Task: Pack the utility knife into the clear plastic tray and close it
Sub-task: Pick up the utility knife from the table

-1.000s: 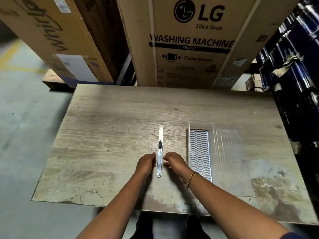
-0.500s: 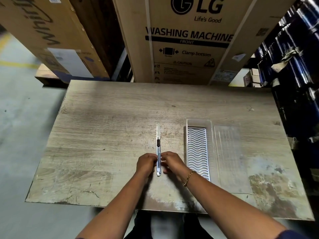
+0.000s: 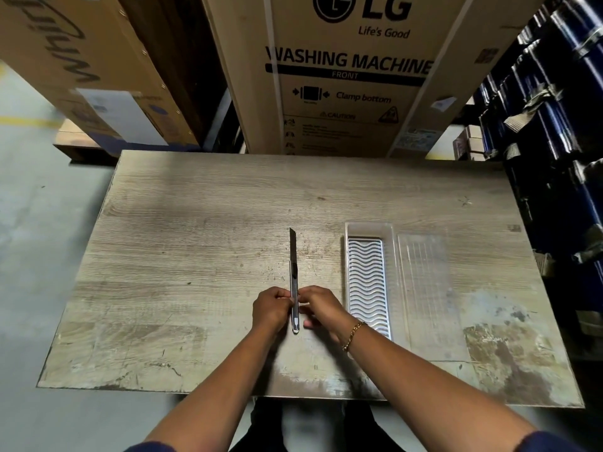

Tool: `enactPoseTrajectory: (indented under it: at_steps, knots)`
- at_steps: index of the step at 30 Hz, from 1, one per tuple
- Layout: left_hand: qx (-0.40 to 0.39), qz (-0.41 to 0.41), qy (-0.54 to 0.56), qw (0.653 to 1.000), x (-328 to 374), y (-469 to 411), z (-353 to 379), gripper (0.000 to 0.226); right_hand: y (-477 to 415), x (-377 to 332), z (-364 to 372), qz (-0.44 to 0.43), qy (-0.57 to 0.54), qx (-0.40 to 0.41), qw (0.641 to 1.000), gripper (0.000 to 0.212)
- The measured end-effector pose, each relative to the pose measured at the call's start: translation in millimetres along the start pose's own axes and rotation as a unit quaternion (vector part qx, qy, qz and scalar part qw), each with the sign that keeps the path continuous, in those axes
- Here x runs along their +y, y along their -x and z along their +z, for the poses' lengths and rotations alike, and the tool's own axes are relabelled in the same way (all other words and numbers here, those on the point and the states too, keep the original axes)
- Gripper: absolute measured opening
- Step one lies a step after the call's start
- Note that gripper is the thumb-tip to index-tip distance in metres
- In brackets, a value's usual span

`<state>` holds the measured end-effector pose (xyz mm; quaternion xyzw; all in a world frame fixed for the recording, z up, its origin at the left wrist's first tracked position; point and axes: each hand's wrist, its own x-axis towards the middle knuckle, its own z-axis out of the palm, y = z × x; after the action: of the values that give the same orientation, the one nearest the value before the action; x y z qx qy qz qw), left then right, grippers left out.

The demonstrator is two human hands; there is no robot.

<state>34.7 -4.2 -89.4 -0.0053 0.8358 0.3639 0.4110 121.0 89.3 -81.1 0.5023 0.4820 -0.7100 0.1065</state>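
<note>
A slim silver utility knife (image 3: 293, 272) lies lengthwise on the wooden table, its blade extended and pointing away from me. My left hand (image 3: 272, 308) pinches the handle's near part from the left. From the right, my right hand (image 3: 318, 306) grips the same stretch of handle with its fingertips. The clear plastic tray (image 3: 370, 230) lies open to the right of the knife, with a white wavy insert in its left half. Its ribbed clear lid (image 3: 424, 288) lies flat beside it on the right.
The worn wooden table (image 3: 195, 256) has its near edge just in front of my body. A large washing machine carton (image 3: 346, 76) stands behind the table's far edge. Another carton (image 3: 81, 66) leans at back left. Dark blue wrapped goods (image 3: 561, 125) line the right side.
Both hands have closed in on the knife handle from either side and now pinch it. The knife blade looks dark and tilted compared with before. The tray has not moved.
</note>
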Motion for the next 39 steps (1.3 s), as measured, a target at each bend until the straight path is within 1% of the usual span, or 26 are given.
enactPoseTrajectory:
  at_steps: [3, 6, 11, 15, 19, 23, 27, 30, 35, 39]
  knots:
    - [0.007, 0.002, -0.007, 1.000, -2.4, -2.3, 0.0, 0.013, 0.6, -0.6, -1.1, -0.003, -0.009, -0.006, 1.000, 0.014]
    - [0.017, 0.018, -0.027, 0.999, -1.0, -1.4, -0.6, 0.017, 0.2, -0.3, -1.8, -0.006, -0.006, -0.012, 1.000, 0.013]
    - [0.017, 0.039, -0.031, 0.999, 5.9, 1.8, -4.8, 0.018, 2.7, -6.9, -4.0, -0.016, -0.015, 0.000, 1.000, 0.009]
    - [-0.016, 0.029, 0.043, 0.999, 12.8, 3.7, -8.6, 0.013, 5.4, -16.9, -7.5, -0.033, -0.029, 0.002, 0.999, 0.009]
    - [-0.040, 0.021, 0.093, 0.995, 23.7, 10.5, -13.2, 0.007, 8.9, -32.7, -11.4, -0.059, -0.054, 0.012, 0.997, 0.009]
    - [-0.061, 0.014, 0.141, 0.988, 33.7, 18.0, -15.9, 0.009, 10.6, -52.6, -16.0, -0.078, -0.088, 0.028, 0.993, 0.010]
    - [-0.079, 0.021, 0.179, 0.980, 43.0, 25.8, -17.4, 0.015, 14.9, -71.1, -18.8, -0.095, -0.093, 0.033, 0.991, 0.008]
    - [-0.086, 0.030, 0.195, 0.977, 48.7, 31.9, -18.0, 0.011, 19.3, -82.8, -19.5, -0.111, -0.091, 0.033, 0.989, 0.005]
    - [-0.089, 0.038, 0.213, 0.972, 55.7, 38.1, -18.3, 0.009, 23.5, -92.1, -17.6, -0.121, -0.100, 0.038, 0.987, 0.014]
    - [-0.083, 0.040, 0.216, 0.972, 59.3, 40.5, -19.0, 0.009, 25.2, -92.1, -16.6, -0.122, -0.109, 0.039, 0.986, 0.017]
